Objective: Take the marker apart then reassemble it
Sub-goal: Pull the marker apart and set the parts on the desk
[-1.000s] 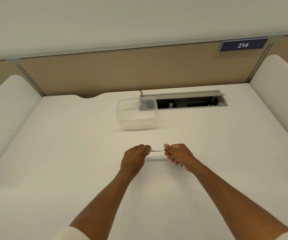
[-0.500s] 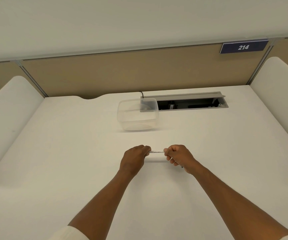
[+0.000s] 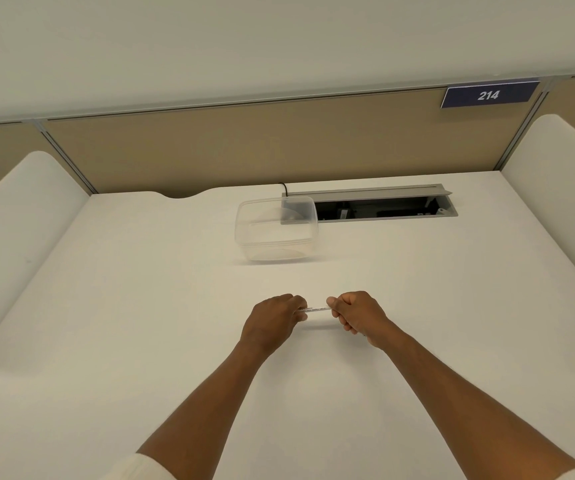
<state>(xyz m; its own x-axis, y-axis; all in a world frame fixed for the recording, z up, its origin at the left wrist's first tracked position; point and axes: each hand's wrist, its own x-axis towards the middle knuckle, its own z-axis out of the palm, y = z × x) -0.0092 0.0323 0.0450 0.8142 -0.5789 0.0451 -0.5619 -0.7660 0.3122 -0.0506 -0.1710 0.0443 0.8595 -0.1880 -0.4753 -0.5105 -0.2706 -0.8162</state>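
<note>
The left hand [image 3: 272, 320] and right hand [image 3: 357, 315] both clench the thin, white, stick-shaped marker [image 3: 317, 309], held flat between them.

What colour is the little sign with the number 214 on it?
The sign is dark blue with white numbers, seen in the head view, up on the tan divider.

Both hands were closed around a thin white marker [image 3: 317, 309], held level just above the white desk [image 3: 140, 323]: the left hand [image 3: 274, 322] gripped one end, the right hand [image 3: 357, 315] the other. Farther back sat a clear plastic container [image 3: 275, 230], overlapping the left end of an open cable tray [image 3: 383, 206]. A sign [image 3: 488, 95] on the partition read 214.
</note>
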